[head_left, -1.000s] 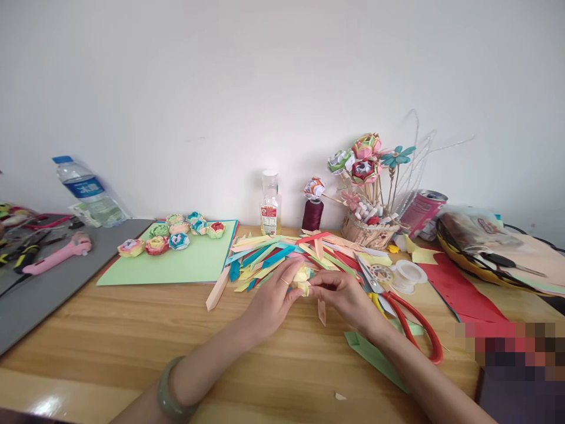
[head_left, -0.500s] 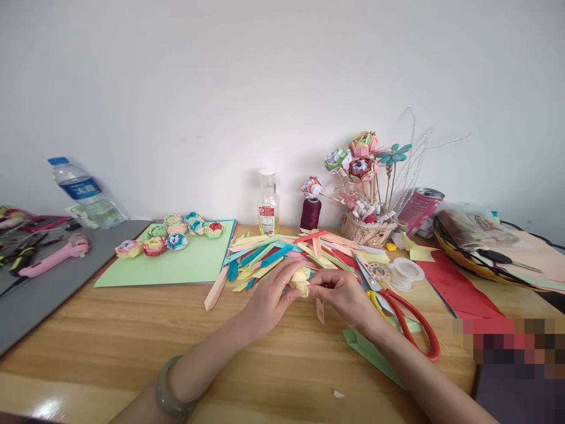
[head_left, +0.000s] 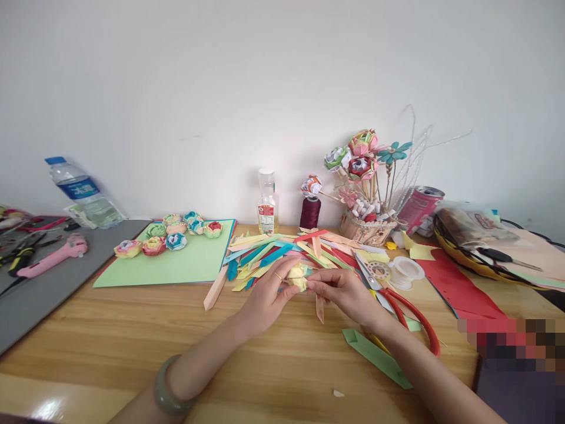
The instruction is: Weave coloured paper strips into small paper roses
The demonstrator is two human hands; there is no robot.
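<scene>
Between my two hands is a small pale yellow paper flower [head_left: 296, 275]. My left hand [head_left: 267, 295], with a ring on one finger, wraps round its left side and underneath. The thumb and fingertips of my right hand [head_left: 342, 291] pinch the flower's right edge. Just behind them spreads a pile of folded paper strips [head_left: 265, 253] in several colours. A peach strip [head_left: 319, 309] pokes out below my right hand. Red-handled scissors [head_left: 410, 306] lie beside my right wrist, and my forearm partly covers them. A folded green strip [head_left: 377, 356] rests nearer the front.
At left, several finished paper flowers [head_left: 176, 241] sit on green paper [head_left: 145, 274]. A pink glue gun [head_left: 57, 256] lies on the grey mat [head_left: 48, 294]. Behind the pile stand a clear bottle [head_left: 266, 203], a thread spool [head_left: 310, 213] and a flower basket [head_left: 366, 229]. Tape rolls [head_left: 406, 272] lie right.
My left hand has turned the yellow flower slightly, and more of it shows. My right forearm has shifted, covering more of the scissors' yellow inner handle.
</scene>
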